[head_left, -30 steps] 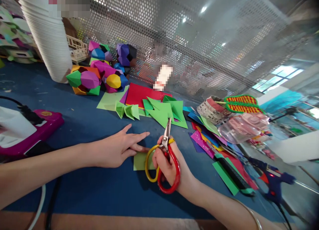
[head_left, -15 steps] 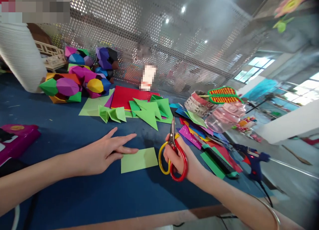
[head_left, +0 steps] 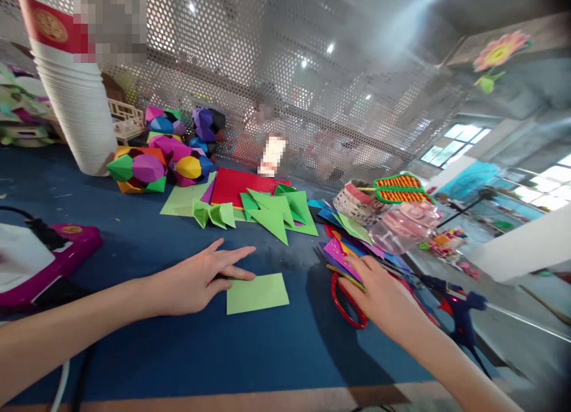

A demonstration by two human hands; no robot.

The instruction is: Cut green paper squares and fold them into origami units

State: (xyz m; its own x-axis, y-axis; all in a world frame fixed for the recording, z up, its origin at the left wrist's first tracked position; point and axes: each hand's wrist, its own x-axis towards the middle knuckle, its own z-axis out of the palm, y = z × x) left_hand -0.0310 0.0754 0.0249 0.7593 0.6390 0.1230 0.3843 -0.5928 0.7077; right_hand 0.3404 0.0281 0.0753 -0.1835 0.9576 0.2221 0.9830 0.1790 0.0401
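Pale-green paper [head_left: 259, 295] being touched by the left hand [head_left: 196, 283].
The left fingers are being held apart, the paper extending toward four o'clock from beneath their tips; at its three o'clock, red-handled scissors [head_left: 339, 305] are being partly covered by the right hand [head_left: 377, 290], whose grip cannot be told.

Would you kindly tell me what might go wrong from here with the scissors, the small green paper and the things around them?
The scissors are at the right hand, close to the coloured papers, and might crease or nick a sheet. The small green paper appears steadied only by the fingertips of the left hand near one end, so it could slide. The glue gun sits near the right forearm, which might brush it.
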